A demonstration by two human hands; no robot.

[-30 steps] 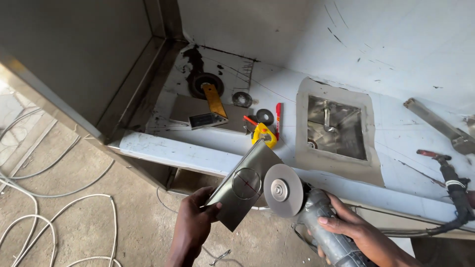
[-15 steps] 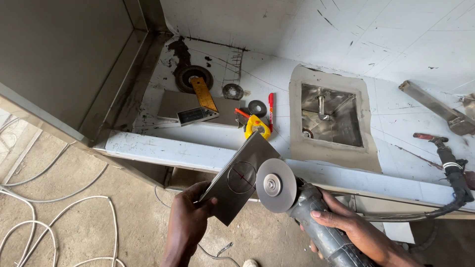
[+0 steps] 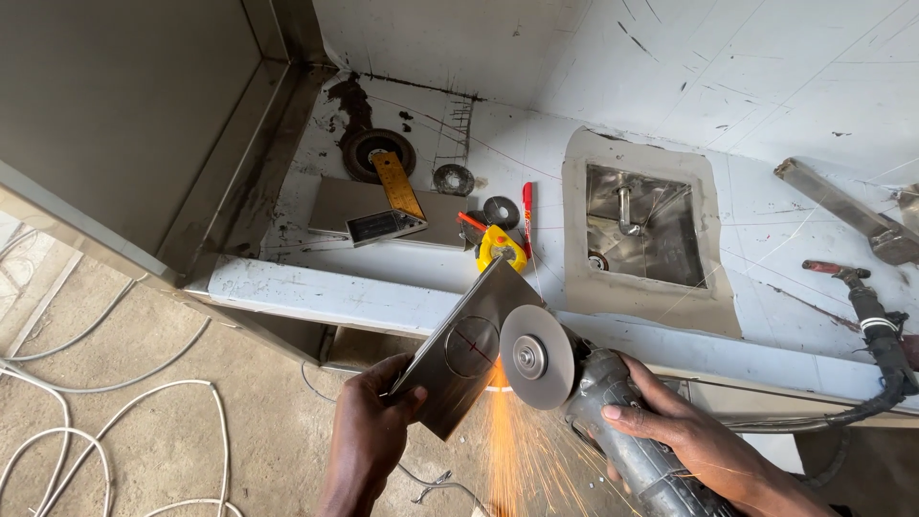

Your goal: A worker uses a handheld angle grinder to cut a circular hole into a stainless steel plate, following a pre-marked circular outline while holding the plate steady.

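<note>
Steel plate [image 3: 459, 354] in left hand [image 3: 369, 431]: brushed, dull-grey metal, smooth, with scribed marks; grinder [image 3: 613, 412] in right hand [image 3: 689, 436] has a matt grey abrasive disc [image 3: 536, 356] and scuffed, dusty metal body. Worktop [image 3: 316, 292] is sheet metal under white protective film, scratched and stained dark near the corner; sink [image 3: 643, 225] cutout shows bare glossy stainless. Try square [image 3: 397, 187] has a yellow blade and metal stock, floor [image 3: 144, 421] is rough concrete.

One head camera looks steeply down, close over the workbench [image 3: 316, 292].
</note>
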